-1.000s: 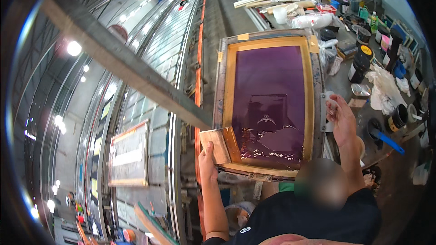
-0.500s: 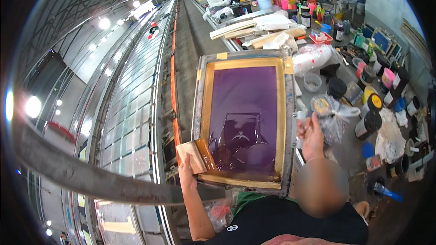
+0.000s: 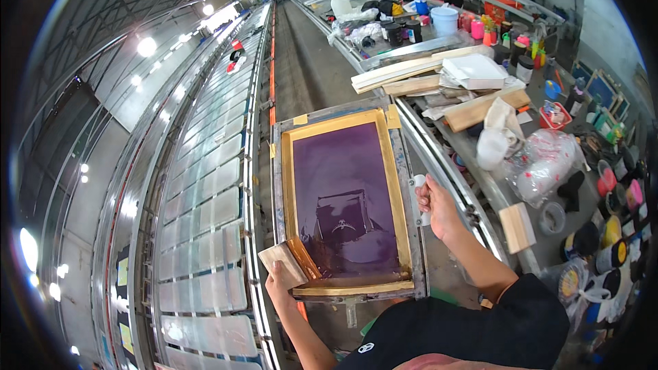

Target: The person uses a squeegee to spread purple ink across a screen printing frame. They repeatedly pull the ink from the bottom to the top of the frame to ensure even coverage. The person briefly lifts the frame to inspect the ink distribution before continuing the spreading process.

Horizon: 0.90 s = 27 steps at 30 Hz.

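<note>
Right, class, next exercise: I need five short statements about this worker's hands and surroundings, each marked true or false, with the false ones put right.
1. The left hand holds a wooden-handled squeegee. True.
2. The right hand is flat on the purple screen. False: it grips a white handle on the frame's side.
3. Yellow tape sits at the top right corner of the frame. True.
4. The pale blue bucket stands to the left of the frame. False: it stands beyond the frame to the right, on the cluttered table.
5. The squeegee is at the frame's lower left corner. True.
</note>
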Tool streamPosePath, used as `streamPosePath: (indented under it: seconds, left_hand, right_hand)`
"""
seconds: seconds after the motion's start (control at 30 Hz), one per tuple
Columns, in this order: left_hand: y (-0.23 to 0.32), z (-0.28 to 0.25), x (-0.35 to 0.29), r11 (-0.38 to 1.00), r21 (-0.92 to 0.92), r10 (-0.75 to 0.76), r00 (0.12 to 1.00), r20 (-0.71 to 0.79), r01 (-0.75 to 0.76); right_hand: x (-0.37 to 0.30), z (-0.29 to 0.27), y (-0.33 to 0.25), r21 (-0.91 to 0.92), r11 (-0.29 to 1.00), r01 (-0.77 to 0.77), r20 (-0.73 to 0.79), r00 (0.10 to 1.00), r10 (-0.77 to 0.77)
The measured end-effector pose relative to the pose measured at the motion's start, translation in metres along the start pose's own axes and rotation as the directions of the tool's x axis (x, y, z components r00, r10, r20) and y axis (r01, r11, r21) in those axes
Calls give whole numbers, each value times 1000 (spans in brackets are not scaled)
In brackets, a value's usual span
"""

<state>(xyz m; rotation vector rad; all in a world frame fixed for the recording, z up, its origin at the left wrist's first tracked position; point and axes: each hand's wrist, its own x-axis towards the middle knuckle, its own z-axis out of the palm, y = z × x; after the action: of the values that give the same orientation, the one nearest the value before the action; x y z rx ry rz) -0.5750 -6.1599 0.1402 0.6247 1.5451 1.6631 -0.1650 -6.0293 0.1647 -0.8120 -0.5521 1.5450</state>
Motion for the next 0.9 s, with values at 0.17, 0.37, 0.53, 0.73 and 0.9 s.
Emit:
streamPosePath:
  seconds: [0.17,0.37,0.53,0.73,0.9]
  left_hand:
    - [14,36,123,1000,-2,-13,999,-40,13]
    - [35,111,293,997,63,44,999,-24,-43]
    - [68,162,425,995,72,79,995,-64,-75]
    - [102,190,519,996,4,86,991,-107,-86]
    - [81,227,629,999,-32,30,949,-313,-42]
  right_hand:
    - [110,50,23,60,998,25,-29,999,-23]
    - [281,101,43,37,998,49,-99,994,-45]
    - [445,186,9,13,999,46,22,999,-46]
    - [593,263,5,-45,995,-90,133,987,95]
    - [720,319,40,-89,978,-189,187,961,202]
